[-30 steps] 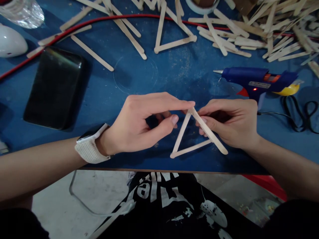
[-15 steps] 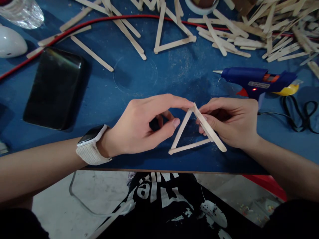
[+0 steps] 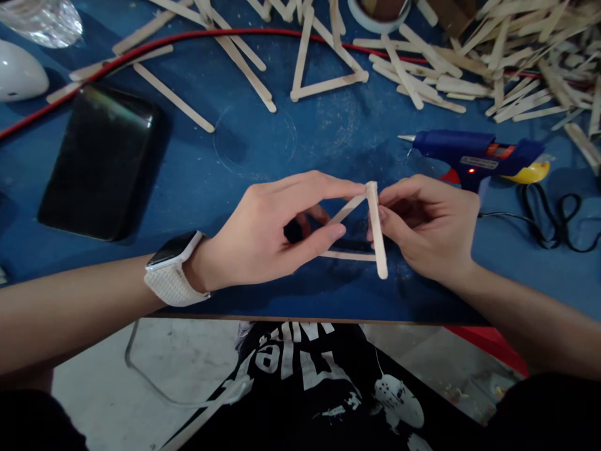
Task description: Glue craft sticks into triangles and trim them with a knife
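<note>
A triangle of wooden craft sticks [image 3: 379, 241] is tilted up above the table's front edge, with one more stick along its right side. My right hand [image 3: 429, 222] is closed on that right side, thumb and fingers pinching it; some fingertips are hidden behind the wood. From the left, my left hand [image 3: 286, 232] reaches in with its index fingertip touching the top corner. Its thumb is spread from the index finger and lies near the left stick, partly covering the triangle's lower left corner. A smartwatch [image 3: 173, 266] is on my left wrist.
A blue glue gun [image 3: 455, 147] with a lit red light lies right. Behind are another stick triangle [image 3: 328, 86], loose craft sticks [image 3: 521, 44] and a red cable [image 3: 263, 30]. A black box-shaped device [image 3: 98, 163] and a white mouse [image 3: 21, 72] are left.
The triangle has turned in my right hand, so its right side now stands nearly upright and its base has risen. My left index finger stays at the top corner.
</note>
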Motion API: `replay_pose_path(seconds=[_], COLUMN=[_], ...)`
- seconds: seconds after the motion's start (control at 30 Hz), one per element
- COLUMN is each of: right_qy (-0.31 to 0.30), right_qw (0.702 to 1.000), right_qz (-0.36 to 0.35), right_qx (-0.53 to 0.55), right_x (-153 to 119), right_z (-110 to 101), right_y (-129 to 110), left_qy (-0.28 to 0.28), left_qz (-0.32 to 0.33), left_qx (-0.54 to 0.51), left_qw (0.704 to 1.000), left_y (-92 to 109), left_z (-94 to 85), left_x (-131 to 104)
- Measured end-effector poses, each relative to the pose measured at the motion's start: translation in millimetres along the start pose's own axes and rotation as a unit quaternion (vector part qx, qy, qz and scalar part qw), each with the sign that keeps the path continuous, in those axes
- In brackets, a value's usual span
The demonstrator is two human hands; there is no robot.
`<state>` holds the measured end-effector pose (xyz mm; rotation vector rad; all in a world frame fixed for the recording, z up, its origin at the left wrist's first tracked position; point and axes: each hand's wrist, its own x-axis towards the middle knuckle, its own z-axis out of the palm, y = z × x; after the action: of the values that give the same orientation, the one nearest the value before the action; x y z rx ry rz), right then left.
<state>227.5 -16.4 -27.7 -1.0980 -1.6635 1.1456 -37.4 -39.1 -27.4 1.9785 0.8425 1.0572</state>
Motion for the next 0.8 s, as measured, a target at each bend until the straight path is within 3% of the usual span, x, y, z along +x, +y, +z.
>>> replay_pose_path(seconds=[0.23,0.43,0.6,0.8], right_qy=[0.04,0.027,0.038,0.047], right_qw=[0.996,0.998,0.999,0.994], right_qz=[-0.048,-0.046,-0.035,-0.101], right_qx=[-0.058,-0.022,-0.015,0.006], right_x=[-2.5,7.8,16.9,11.9], right_z=[5.1,18.5,32.3,31.2], right_y=[2.4,-3.4,-3.8,3.6], left_qy=[-0.013,0.085,0.116,0.139], left_qz=[-0.044,-0.048,-0.06,-0.05], left_qx=[0.019,-0.074,-0.117,-0.104], left_qw=[0.999,0.992,0.985,0.984], left_y=[-0.4,-13.5,-14.4,-13.0], left_z=[2.8,4.6,1.3,1.5], left_x=[-3.2,2.8,7.8,5.8])
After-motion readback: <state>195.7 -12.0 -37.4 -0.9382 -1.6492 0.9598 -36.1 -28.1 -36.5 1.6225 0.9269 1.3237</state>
